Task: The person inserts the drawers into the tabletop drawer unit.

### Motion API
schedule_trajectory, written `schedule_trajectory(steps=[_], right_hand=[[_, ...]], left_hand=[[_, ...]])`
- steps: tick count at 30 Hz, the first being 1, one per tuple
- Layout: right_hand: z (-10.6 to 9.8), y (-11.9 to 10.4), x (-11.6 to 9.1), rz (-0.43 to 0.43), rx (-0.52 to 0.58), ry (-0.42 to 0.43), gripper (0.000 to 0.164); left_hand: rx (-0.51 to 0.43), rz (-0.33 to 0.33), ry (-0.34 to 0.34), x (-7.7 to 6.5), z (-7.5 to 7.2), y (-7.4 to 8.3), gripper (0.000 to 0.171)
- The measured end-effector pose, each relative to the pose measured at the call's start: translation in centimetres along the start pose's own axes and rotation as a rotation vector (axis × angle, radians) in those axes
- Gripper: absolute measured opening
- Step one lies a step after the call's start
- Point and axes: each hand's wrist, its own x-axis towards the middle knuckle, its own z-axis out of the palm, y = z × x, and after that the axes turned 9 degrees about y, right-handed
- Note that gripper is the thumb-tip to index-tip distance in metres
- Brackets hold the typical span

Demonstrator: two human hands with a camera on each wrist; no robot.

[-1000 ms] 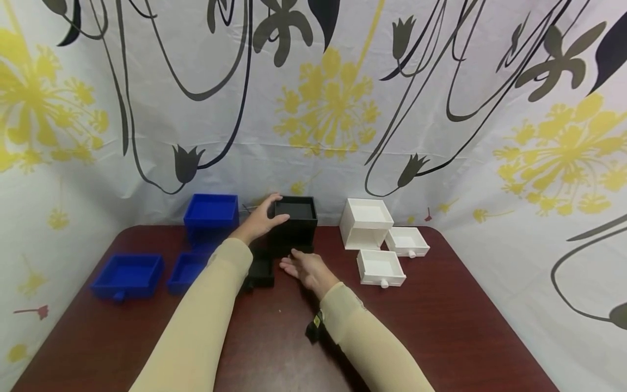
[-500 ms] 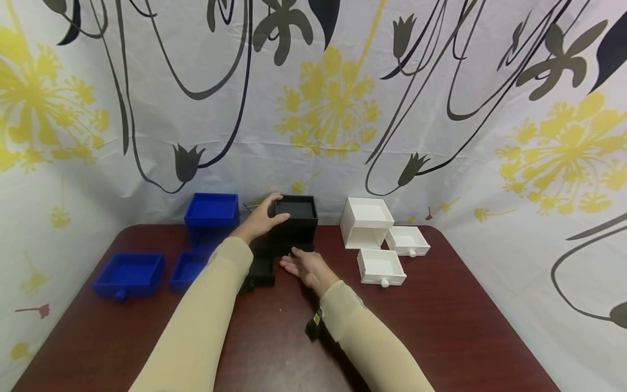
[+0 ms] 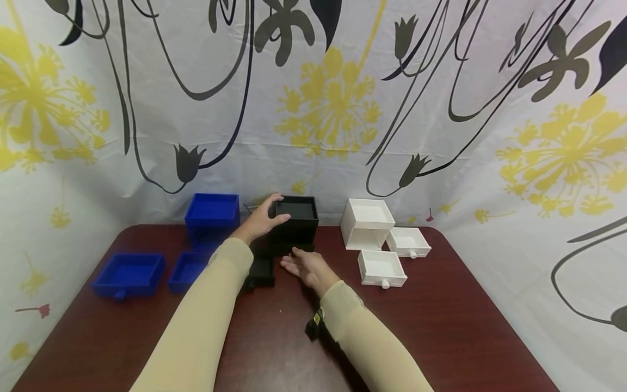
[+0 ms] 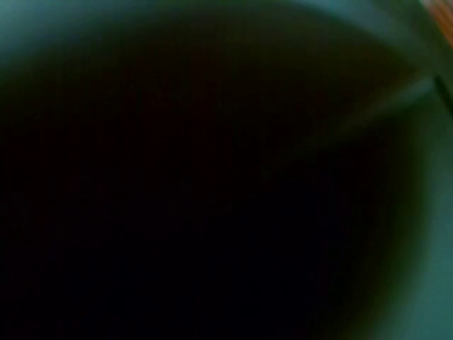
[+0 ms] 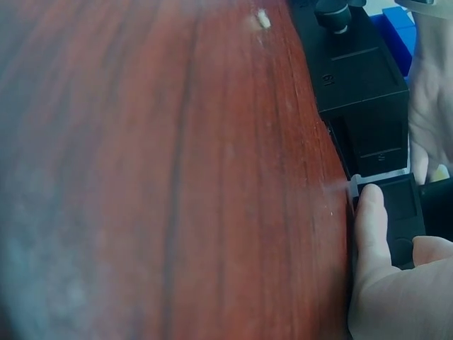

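Observation:
A black box (image 3: 295,231), shaped like a small drawer cabinet, stands at the middle back of the table. My left hand (image 3: 259,223) grips its upper left side, thumb along the front top edge. Low at its front, my right hand (image 3: 309,269) reaches in with extended fingers. The right wrist view has a straight finger (image 5: 371,219) lying against a low black part (image 5: 400,198) of the box. Partly behind my left forearm sits a loose black drawer (image 3: 263,270), its round knob (image 5: 333,14) showing in the right wrist view. The left wrist view is almost wholly dark.
A blue box (image 3: 211,215) stands left, with two blue drawers, one (image 3: 129,274) farther out and one (image 3: 188,269) by my sleeve. Right of centre is a white box (image 3: 367,223), with a white drawer (image 3: 382,267) in front and another (image 3: 409,241) beside it. Patterned cloth hangs behind.

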Motion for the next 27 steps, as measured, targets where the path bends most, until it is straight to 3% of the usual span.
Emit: schedule_trajectory(steps=[27], right_hand=[[0.15, -0.24, 0.79, 0.001, -0.007, 0.000, 0.043]], left_hand=[[-0.020, 0.024, 0.012, 0.48, 0.26, -0.76, 0.069]])
